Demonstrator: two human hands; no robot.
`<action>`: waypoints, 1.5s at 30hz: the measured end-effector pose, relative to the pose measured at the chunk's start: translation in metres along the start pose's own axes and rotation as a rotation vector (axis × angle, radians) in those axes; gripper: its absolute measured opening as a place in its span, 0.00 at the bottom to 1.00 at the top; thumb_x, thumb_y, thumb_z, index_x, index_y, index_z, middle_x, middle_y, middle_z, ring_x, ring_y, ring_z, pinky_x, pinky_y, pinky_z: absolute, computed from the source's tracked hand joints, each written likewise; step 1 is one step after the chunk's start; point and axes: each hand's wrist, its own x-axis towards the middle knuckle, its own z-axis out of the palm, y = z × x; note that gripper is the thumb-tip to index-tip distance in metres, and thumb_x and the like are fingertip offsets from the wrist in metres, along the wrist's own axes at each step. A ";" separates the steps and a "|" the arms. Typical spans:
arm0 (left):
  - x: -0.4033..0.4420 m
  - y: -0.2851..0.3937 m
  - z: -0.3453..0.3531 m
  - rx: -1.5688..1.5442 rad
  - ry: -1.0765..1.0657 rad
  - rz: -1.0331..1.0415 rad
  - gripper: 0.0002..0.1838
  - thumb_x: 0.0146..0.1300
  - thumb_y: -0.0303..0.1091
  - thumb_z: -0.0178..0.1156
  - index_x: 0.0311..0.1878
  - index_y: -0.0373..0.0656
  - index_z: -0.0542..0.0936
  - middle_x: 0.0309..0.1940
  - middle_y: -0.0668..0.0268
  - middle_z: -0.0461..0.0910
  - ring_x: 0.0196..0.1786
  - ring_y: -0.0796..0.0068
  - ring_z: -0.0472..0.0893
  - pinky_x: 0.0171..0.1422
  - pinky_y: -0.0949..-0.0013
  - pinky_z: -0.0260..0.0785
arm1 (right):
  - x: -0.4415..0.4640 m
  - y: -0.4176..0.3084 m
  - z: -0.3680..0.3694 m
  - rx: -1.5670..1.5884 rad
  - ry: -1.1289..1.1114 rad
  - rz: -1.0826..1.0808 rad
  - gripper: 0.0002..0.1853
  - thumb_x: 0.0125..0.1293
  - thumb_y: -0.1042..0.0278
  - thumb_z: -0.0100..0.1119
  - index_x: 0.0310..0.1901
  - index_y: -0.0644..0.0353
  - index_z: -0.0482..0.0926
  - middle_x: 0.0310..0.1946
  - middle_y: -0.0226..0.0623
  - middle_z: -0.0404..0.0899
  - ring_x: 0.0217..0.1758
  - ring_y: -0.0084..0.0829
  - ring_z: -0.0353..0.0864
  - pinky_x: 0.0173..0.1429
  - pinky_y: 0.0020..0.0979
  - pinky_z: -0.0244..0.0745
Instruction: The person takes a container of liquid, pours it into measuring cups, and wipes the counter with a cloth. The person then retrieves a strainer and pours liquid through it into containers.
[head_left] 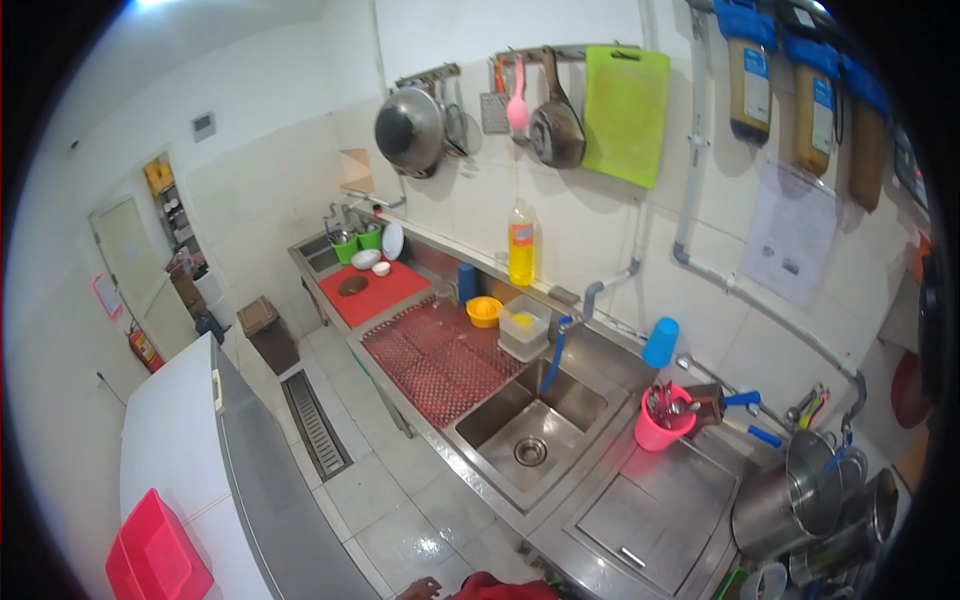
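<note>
At the bottom edge, my left hand (pixel 421 589) shows only in part, beside my red clothing (pixel 495 588). Its fingers look slightly apart, with nothing seen in them, and it hangs over the tiled floor, short of the steel counter. My right hand is out of view. The counter nearest me holds a steel sink basin (pixel 575 408) with a blue hose (pixel 553 360) hanging into it. Left of the basin lies a red perforated mat (pixel 440 355). A clear plastic container (pixel 524 330) and an orange citrus juicer (pixel 485 311) stand along its back edge.
Right of the sink stand a pink cup of utensils (pixel 664 420) and large steel pots (pixel 785 500). A yellow liquid bottle (pixel 521 245) is on the back ledge. To the left are a white chest freezer (pixel 170 420) with a pink tray (pixel 158 550), and a floor drain (pixel 316 425).
</note>
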 end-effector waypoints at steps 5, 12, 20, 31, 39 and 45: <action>0.003 0.002 -0.003 -0.090 0.020 0.063 0.24 0.69 0.54 0.59 0.58 0.46 0.76 0.44 0.60 0.85 0.35 0.67 0.84 0.36 0.61 0.78 | -0.051 0.070 -0.045 -0.142 0.192 0.309 0.17 0.68 0.72 0.56 0.57 0.59 0.78 0.40 0.42 0.87 0.33 0.38 0.87 0.29 0.38 0.81; -0.003 0.014 -0.024 0.066 -0.072 0.239 0.18 0.72 0.45 0.59 0.58 0.46 0.74 0.40 0.61 0.84 0.36 0.69 0.85 0.34 0.66 0.78 | -0.127 0.120 0.014 -0.643 0.311 0.530 0.22 0.61 0.58 0.66 0.56 0.54 0.82 0.45 0.36 0.88 0.41 0.35 0.89 0.41 0.39 0.86; 0.030 0.068 -0.088 0.554 -0.372 0.260 0.20 0.73 0.48 0.58 0.61 0.50 0.73 0.48 0.62 0.83 0.43 0.65 0.84 0.41 0.62 0.78 | -0.184 0.049 0.116 -0.624 0.696 0.354 0.19 0.65 0.51 0.59 0.54 0.45 0.85 0.46 0.44 0.88 0.52 0.49 0.86 0.61 0.43 0.78; 0.071 0.167 -0.051 0.617 -0.645 0.249 0.26 0.72 0.54 0.59 0.67 0.57 0.71 0.57 0.62 0.80 0.51 0.60 0.83 0.50 0.56 0.77 | -0.291 0.198 0.187 -0.292 1.048 0.495 0.21 0.64 0.48 0.60 0.52 0.51 0.85 0.44 0.45 0.88 0.50 0.46 0.87 0.57 0.44 0.80; 0.048 0.164 0.181 0.824 -0.789 0.129 0.32 0.65 0.56 0.61 0.71 0.63 0.69 0.63 0.66 0.78 0.55 0.61 0.80 0.54 0.50 0.73 | -0.357 0.335 0.143 0.167 1.263 0.577 0.17 0.64 0.56 0.62 0.53 0.50 0.86 0.32 0.40 0.88 0.28 0.37 0.87 0.34 0.39 0.84; -0.027 0.187 0.407 0.942 -0.908 0.254 0.12 0.74 0.42 0.58 0.54 0.47 0.77 0.42 0.64 0.84 0.37 0.71 0.85 0.37 0.69 0.77 | -0.427 0.317 0.036 0.787 1.588 0.211 0.15 0.63 0.60 0.66 0.48 0.58 0.84 0.32 0.38 0.87 0.33 0.28 0.86 0.33 0.33 0.82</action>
